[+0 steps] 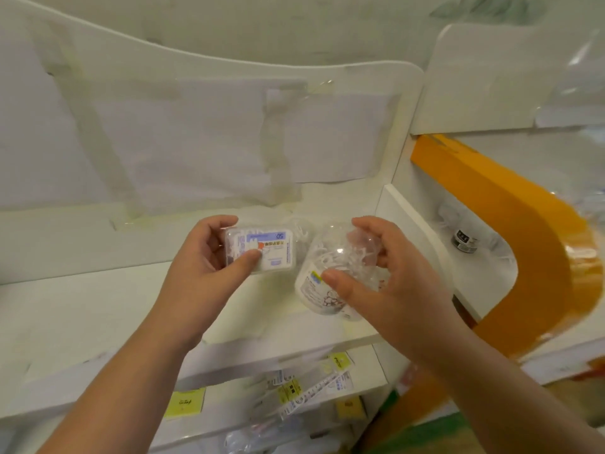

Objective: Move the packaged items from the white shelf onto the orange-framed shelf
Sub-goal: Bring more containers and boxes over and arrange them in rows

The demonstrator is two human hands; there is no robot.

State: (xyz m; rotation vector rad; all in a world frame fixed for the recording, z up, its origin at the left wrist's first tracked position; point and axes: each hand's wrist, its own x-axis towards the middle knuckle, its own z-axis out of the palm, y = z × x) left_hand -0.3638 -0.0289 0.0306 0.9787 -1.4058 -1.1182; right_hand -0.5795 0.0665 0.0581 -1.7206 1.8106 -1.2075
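Both my hands are over the white shelf (82, 303). My left hand (203, 257) grips a small clear rectangular box (275, 253) with a blue and white label, thumb on its front. My right hand (376, 267) holds a clear round container (317, 290) with a printed label and white pieces inside, thumb on its side and fingers over its top. The two packages sit side by side, just above the shelf board. To the right stands the orange-framed shelf (523, 231), where a small dark-labelled item (463, 240) lies among clear packets.
A white divider panel (402, 217) separates the two shelves. White paper sheets are taped to the back wall (196, 142). The lower white shelf holds several packaged items with yellow tags (183, 403). A further white shelf (507, 93) sits above the orange frame.
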